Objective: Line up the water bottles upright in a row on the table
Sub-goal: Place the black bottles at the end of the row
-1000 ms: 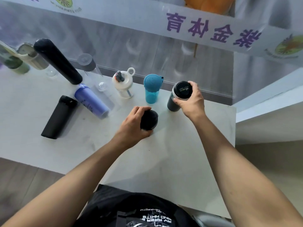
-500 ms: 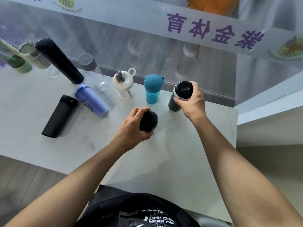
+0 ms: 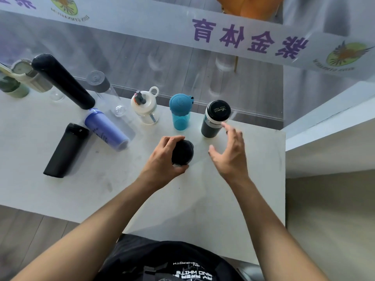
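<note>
My left hand (image 3: 162, 157) grips a black-lidded bottle (image 3: 182, 152) standing upright mid-table. My right hand (image 3: 230, 154) hovers open just in front of a dark tumbler with a black lid (image 3: 215, 118), touching nothing. Along the far edge, upright, stand the tumbler, a teal bottle (image 3: 180, 111), a white-lidded clear bottle (image 3: 145, 107), a grey-capped clear bottle (image 3: 103, 89) and a tall black flask (image 3: 61, 81). A purple bottle (image 3: 105, 128) and a black flask (image 3: 66, 150) lie on their sides at the left.
The white table (image 3: 233, 199) ends at a right edge near the tumbler and a near edge by my body. More bottles (image 3: 22, 78) cluster at the far left. A glass wall with a printed banner (image 3: 243, 37) stands right behind the row.
My right hand has let go of the dark tumbler and pulled back toward me, fingers spread. My left hand still holds the black-lidded bottle in about the same place.
</note>
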